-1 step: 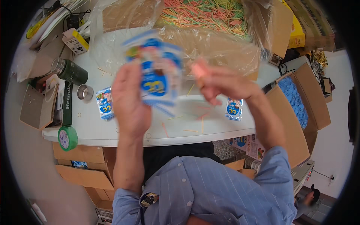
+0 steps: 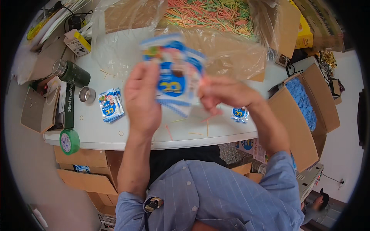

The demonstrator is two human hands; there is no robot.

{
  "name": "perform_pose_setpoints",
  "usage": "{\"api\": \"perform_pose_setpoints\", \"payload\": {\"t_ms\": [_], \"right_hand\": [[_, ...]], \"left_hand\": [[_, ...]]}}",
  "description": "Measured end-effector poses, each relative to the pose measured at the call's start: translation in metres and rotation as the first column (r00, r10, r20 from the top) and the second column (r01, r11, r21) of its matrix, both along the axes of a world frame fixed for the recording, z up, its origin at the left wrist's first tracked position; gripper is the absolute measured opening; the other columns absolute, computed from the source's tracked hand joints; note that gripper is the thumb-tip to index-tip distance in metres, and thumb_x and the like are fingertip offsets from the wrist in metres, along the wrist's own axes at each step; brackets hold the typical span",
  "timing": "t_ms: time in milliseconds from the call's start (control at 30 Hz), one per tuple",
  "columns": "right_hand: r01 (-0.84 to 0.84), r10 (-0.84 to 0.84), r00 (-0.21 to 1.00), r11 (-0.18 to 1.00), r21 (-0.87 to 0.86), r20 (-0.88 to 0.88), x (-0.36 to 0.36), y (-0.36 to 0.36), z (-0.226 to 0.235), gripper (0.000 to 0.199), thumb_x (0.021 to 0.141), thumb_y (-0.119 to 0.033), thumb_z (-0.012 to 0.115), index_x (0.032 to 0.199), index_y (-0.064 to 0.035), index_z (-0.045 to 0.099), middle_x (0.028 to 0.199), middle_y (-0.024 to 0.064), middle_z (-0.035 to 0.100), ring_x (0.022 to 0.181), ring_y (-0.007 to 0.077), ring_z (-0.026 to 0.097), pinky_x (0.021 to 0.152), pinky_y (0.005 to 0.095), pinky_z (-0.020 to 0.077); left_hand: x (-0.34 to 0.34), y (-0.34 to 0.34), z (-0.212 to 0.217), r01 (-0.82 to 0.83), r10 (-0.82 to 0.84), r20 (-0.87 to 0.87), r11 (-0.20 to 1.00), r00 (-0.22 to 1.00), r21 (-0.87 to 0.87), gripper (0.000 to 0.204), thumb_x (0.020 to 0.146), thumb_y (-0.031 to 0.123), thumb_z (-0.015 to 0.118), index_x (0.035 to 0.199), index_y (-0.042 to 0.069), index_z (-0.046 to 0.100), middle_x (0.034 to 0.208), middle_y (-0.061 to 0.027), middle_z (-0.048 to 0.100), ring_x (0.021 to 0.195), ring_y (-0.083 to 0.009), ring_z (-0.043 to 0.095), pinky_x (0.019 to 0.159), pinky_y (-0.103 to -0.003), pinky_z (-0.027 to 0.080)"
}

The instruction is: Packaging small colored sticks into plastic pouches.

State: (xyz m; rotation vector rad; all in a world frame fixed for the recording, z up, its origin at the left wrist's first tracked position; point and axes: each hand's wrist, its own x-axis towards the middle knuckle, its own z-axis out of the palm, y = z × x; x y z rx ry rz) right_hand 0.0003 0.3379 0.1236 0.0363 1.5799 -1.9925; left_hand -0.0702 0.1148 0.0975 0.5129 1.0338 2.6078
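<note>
My left hand [image 2: 142, 92] is closed around a few fanned-out blue-and-white packets [image 2: 170, 82], held above the table and blurred by motion. My right hand [image 2: 223, 92] is closed with its fingertips at the right edge of these packets. Something pinkish-orange shows at those fingertips; whether it is a fingertip cover or a held piece I cannot tell. A small stack of like packets [image 2: 110, 106] lies left of my left wrist. More packets [image 2: 239, 114] lie just below my right wrist. Loose coloured thin sticks [image 2: 195, 134] are scattered on the white table.
At the back, a plastic-lined carton holds many coloured sticks [image 2: 210, 17]. To the right stands an open carton with blue contents [image 2: 300, 102]. On the left are a dark green flask [image 2: 77, 74], a metal cup [image 2: 87, 94] and green tape [image 2: 69, 142]. A person [image 2: 318, 204] is at lower right.
My left hand has shifted right with the packets, uncovering more of the left stack. My right hand has lowered slightly, and its fingertips now meet the packets' edge, where there was a gap.
</note>
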Motion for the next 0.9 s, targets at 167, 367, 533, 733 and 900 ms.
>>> {"api": "perform_pose_setpoints", "payload": {"t_ms": [167, 367, 533, 733, 900], "right_hand": [[-0.136, 0.139, 0.990, 0.930, -0.341, -0.018, 0.015, -0.025, -0.099, 0.025, 0.098, -0.027, 0.057, 0.095, -0.0027, 0.063, 0.077, 0.0096, 0.064, 0.067, 0.0189, 0.063, 0.055, 0.0284, 0.0494], [-0.056, 0.173, 0.968, 0.856, -0.514, 0.183, 0.022, -0.042, -0.134, 0.029, 0.099, -0.030, 0.055, 0.102, -0.0025, 0.064, 0.087, 0.0112, 0.066, 0.080, 0.0233, 0.068, 0.065, 0.0328, 0.0550], [0.020, -0.027, 0.999, 0.979, -0.204, -0.029, 0.013, -0.058, -0.118, 0.030, 0.103, -0.029, 0.047, 0.102, -0.0004, 0.058, 0.094, 0.0136, 0.064, 0.089, 0.0238, 0.066, 0.078, 0.0366, 0.0547], [0.376, -0.265, 0.797, 0.921, 0.103, -0.543, 0.019, -0.038, -0.139, 0.024, 0.105, -0.023, 0.043, 0.106, -0.0003, 0.051, 0.101, 0.0111, 0.062, 0.097, 0.0179, 0.061, 0.091, 0.0319, 0.0478], [0.424, -0.167, 0.804, 0.833, 0.354, -0.570, 0.020, -0.059, -0.159, 0.016, 0.102, -0.011, 0.048, 0.115, -0.0020, 0.046, 0.108, 0.0108, 0.064, 0.103, 0.0188, 0.061, 0.094, 0.0315, 0.0461]], "left_hand": [[0.025, 0.029, -0.026, 0.106, -0.152, -0.051, 0.858, 0.987, -0.503, 0.019, 0.098, 0.018, 0.060, 0.094, 0.000, 0.062, 0.079, 0.0004, 0.064, 0.070, -0.0022, 0.057, 0.061, -0.019, 0.047], [0.035, 0.026, -0.043, 0.281, -0.235, 0.160, 0.698, 0.959, -0.658, 0.022, 0.099, 0.022, 0.060, 0.092, 0.001, 0.063, 0.075, -0.0017, 0.063, 0.064, -0.0023, 0.054, 0.054, -0.020, 0.045], [0.018, -0.001, -0.071, -0.207, 0.259, 0.049, 0.858, 0.965, -0.470, 0.017, 0.099, 0.018, 0.058, 0.093, 0.003, 0.063, 0.084, -0.0018, 0.065, 0.073, -0.0032, 0.057, 0.066, -0.021, 0.049], [0.015, -0.046, -0.065, -0.233, 0.340, 0.352, 0.921, 0.872, -0.311, 0.023, 0.101, 0.021, 0.057, 0.111, 0.001, 0.061, 0.105, -0.0068, 0.069, 0.092, -0.0115, 0.067, 0.079, -0.025, 0.055], [0.035, -0.058, -0.069, -0.095, 0.235, 0.522, 0.955, 0.820, -0.282, 0.032, 0.100, 0.021, 0.057, 0.124, 0.000, 0.057, 0.116, -0.0086, 0.066, 0.099, -0.0158, 0.068, 0.080, -0.030, 0.059]]}}
